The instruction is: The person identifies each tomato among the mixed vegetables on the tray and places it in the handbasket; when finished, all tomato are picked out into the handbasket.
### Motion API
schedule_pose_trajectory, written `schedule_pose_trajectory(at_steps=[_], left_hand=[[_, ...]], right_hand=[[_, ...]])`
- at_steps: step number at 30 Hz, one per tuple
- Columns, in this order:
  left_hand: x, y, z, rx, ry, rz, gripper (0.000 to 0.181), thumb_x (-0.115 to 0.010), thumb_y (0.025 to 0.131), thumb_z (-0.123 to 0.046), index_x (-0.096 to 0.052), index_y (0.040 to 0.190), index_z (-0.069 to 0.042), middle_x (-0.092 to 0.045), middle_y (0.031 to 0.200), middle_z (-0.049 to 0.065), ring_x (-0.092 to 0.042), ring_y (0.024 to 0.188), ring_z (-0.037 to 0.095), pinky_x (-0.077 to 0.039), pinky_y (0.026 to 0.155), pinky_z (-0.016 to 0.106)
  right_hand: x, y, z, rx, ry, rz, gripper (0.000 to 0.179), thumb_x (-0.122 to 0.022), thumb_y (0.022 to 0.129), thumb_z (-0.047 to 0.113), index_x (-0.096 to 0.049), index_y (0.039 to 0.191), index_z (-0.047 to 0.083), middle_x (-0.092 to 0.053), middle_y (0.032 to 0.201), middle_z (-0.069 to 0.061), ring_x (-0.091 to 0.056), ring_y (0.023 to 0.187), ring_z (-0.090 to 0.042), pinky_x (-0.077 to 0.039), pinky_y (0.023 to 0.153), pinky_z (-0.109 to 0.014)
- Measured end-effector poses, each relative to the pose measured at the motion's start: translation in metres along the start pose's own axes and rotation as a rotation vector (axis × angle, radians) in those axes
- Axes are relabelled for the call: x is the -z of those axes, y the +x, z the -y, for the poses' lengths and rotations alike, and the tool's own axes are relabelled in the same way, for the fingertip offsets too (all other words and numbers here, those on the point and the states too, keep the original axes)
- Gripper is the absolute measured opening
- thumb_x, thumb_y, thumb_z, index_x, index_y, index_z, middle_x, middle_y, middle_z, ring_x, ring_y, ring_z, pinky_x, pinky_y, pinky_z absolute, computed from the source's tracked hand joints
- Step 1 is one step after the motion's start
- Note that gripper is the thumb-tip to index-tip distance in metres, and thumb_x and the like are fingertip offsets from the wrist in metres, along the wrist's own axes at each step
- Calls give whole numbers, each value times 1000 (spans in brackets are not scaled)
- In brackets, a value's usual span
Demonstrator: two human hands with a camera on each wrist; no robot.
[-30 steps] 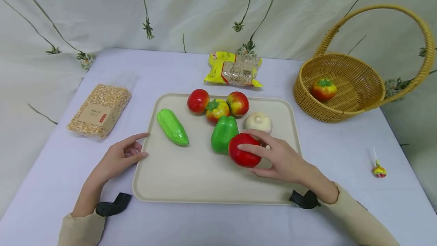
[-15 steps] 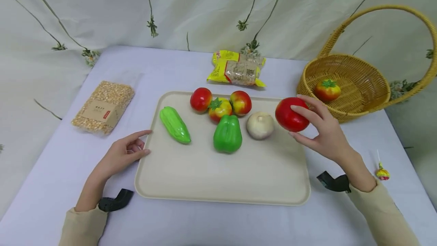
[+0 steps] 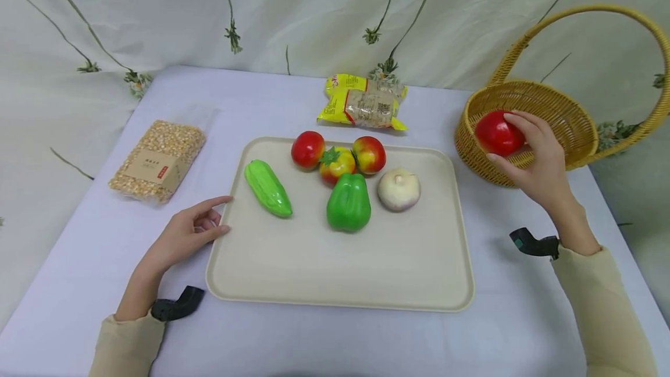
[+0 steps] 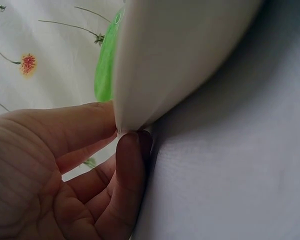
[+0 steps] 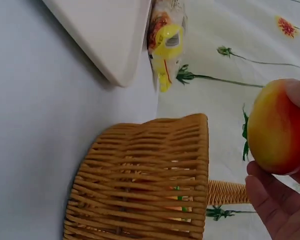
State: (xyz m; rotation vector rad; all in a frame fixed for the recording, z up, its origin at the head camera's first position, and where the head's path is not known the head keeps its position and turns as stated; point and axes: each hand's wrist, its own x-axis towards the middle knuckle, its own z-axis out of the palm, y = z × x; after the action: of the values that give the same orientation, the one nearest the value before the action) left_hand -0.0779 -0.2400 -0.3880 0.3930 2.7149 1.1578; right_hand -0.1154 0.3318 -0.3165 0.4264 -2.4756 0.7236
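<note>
Right hand [image 3: 541,159] grips red tomato [image 3: 498,134], raised above rim level at left side of basket [image 3: 484,167]. Left hand [image 3: 185,231] pinches left edge of tray [image 3: 340,272]. On tray: three tomatoes [image 3: 337,166] by far edge; green pepper [image 3: 348,202] and white bulb [image 3: 399,189] nearer. Yellow packets [image 3: 363,105] near far edge of table [image 3: 335,339].

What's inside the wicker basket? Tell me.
In the wicker basket, something red and green shows through the weave; its shape is unclear. From the head view, the right grip and red tomato hide much of the basket's floor.
</note>
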Motion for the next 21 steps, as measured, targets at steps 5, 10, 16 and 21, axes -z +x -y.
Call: schedule_pose_trajectory(at_steps=[5, 10, 16, 21], left_hand=[[0, 2, -1, -7, -16, 0, 50, -67, 85, -9, -51, 132, -4, -54, 84, 5, -47, 65, 0, -41, 57, 17], [-1, 4, 0, -20, -19, -3, 49, -67, 85, -8, -51, 131, -3, -53, 83, 4, -47, 64, -1, -41, 56, 17], [-2, 3, 2, -31, -12, -4, 49, -67, 85, -8, -51, 131, -3, -53, 83, 3, -47, 64, -1, -41, 56, 18], [-2, 1, 3, -24, -9, -4, 49, -67, 85, -8, -51, 131, -4, -53, 83, 2, -47, 64, 0, -40, 56, 18]], right_hand=[[7, 9, -18, -161, 3, 122, 68, -73, 77, 7, -43, 138, 13, -45, 135, -19, -42, 118, -31, -28, 80, 3], [11, 11, -35, -319, 0, 292, 62, -67, 85, 18, -39, 141, 11, -40, 131, -25, -41, 112, -40, -26, 71, 0], [11, 14, -52, -379, 34, 472, 62, -62, 89, 22, -34, 143, 6, -37, 136, -28, -43, 112, -46, -35, 73, -4], [10, 20, -68, -461, 9, 543, 69, -56, 93, 31, -22, 149, 10, -30, 143, -31, -37, 118, -50, -41, 94, -56]])
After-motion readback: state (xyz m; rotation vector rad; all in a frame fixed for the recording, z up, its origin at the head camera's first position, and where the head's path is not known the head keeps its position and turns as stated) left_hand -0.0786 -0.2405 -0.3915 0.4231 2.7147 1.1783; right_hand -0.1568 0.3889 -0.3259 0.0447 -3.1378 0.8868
